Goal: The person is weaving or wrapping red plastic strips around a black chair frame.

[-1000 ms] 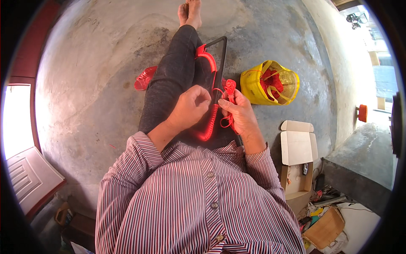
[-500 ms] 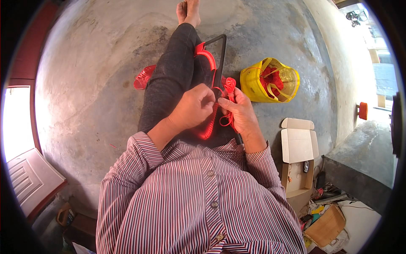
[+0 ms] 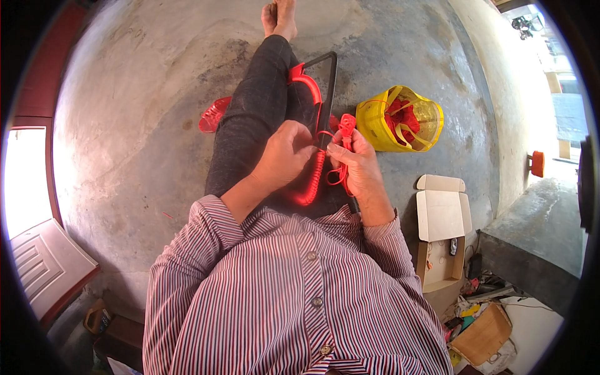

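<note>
A black bar frame [image 3: 334,84] with a bend at its far end lies across my lap. Beside it is a curved piece tightly wound with red cord [image 3: 306,195], continuing at the far end as a red band [image 3: 307,80]. My left hand [image 3: 282,157] is at the frame's left side, fingers curled and thumb pointing toward the winding; what its fingertips grip is hidden. In my right hand [image 3: 362,169], a gathered hank of red cord [image 3: 347,125] is held between thumb and fingers. Loose loops hang below, and a strand bends across toward the frame.
A yellow bag [image 3: 373,125] containing red cord [image 3: 403,117] stands on the concrete floor to the right. Nearer are an opened cardboard box [image 3: 442,215] and a pile with a brown board [image 3: 481,334]. A red shoe [image 3: 214,114] shows beside my left leg.
My right hand and the hank have shifted slightly right, and the hank stands more upright. The left hand's fingers have changed shape a little near the frame.
</note>
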The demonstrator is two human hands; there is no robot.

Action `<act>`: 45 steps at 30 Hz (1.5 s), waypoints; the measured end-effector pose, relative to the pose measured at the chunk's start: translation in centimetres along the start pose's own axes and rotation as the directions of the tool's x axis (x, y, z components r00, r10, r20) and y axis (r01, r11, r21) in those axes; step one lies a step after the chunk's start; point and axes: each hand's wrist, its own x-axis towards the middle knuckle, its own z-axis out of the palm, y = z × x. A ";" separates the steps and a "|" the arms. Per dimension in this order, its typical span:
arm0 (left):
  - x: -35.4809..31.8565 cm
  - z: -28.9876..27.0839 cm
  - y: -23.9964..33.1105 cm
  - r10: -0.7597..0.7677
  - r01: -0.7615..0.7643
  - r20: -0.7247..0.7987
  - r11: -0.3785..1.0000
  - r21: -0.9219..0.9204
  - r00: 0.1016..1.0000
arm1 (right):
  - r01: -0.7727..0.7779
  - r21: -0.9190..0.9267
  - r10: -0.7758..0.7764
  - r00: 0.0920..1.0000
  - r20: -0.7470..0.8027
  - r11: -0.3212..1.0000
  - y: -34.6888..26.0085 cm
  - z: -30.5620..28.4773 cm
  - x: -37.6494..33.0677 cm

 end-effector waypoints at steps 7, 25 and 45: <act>0.7 1.4 -0.1 -0.389 0.495 0.332 0.469 -0.732 0.859 | 0.099 -0.120 -0.094 0.995 0.044 0.988 -0.9 0.4 -1.3; 1.4 1.6 -0.4 -0.474 0.542 0.342 0.388 -0.745 0.811 | 0.136 -0.230 -0.102 0.983 0.154 0.964 -5.6 2.5 -6.5; 1.1 -1.3 1.0 -0.127 0.146 -0.200 0.986 0.083 0.972 | 0.484 -0.844 -0.215 0.871 0.441 0.232 -3.7 -1.9 -1.3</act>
